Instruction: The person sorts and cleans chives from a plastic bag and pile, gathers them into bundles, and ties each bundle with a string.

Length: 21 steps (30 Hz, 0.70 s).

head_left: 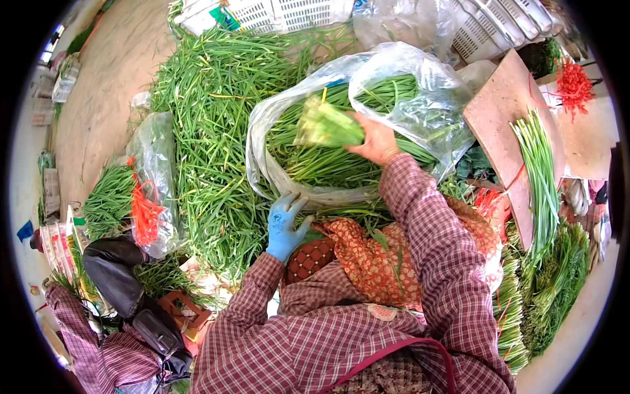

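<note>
My right hand (377,139) is closed around a bunch of green chives (328,123) with pale ends, slightly blurred. It holds the bunch above a clear plastic bag (259,141), which lies open with more long green chives (328,167) inside. My left hand (287,226), in a light blue glove, is at the bag's near edge with its fingers apart and nothing in it. Whether its fingertips touch the plastic, I cannot tell.
Loose chives (216,131) cover the ground left of the bag. White plastic crates (308,14) stand behind. At right, a tied bundle (538,171) leans on a brown board (492,118), above stacked bundles (558,289). Red ties (144,213) hang at left near another person's knee (111,269).
</note>
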Motion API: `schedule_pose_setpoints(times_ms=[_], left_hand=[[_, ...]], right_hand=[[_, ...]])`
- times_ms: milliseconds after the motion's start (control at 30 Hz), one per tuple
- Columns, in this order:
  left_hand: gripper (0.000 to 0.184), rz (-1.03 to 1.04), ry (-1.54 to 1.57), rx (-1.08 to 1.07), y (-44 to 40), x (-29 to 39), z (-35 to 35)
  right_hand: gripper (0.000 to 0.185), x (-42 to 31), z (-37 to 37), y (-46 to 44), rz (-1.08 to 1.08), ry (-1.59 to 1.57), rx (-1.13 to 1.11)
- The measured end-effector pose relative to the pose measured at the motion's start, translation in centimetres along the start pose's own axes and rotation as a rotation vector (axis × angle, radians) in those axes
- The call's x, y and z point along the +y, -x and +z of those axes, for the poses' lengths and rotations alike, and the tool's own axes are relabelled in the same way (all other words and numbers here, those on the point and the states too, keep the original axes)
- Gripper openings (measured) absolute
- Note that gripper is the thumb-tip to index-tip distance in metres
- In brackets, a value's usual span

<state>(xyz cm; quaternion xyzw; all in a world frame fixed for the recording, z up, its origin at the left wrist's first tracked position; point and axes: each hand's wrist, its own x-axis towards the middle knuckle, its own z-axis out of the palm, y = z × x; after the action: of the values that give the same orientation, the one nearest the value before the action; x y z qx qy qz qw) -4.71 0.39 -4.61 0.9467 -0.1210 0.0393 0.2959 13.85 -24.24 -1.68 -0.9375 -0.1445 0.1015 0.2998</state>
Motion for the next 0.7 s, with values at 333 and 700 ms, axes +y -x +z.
schedule_pose_setpoints(times_ms=[333,700], left_hand=[[0.087,-0.168,0.684,0.143,-9.6,5.0,-2.2],[0.128,0.314,0.665,0.065,-18.7,16.2,-5.6]], right_hand=[[0.087,0.5,-4.8,0.8,-0.077,-0.628,0.124],[0.043,-8.1,-12.6,7.5,-0.134,-1.436,0.333]])
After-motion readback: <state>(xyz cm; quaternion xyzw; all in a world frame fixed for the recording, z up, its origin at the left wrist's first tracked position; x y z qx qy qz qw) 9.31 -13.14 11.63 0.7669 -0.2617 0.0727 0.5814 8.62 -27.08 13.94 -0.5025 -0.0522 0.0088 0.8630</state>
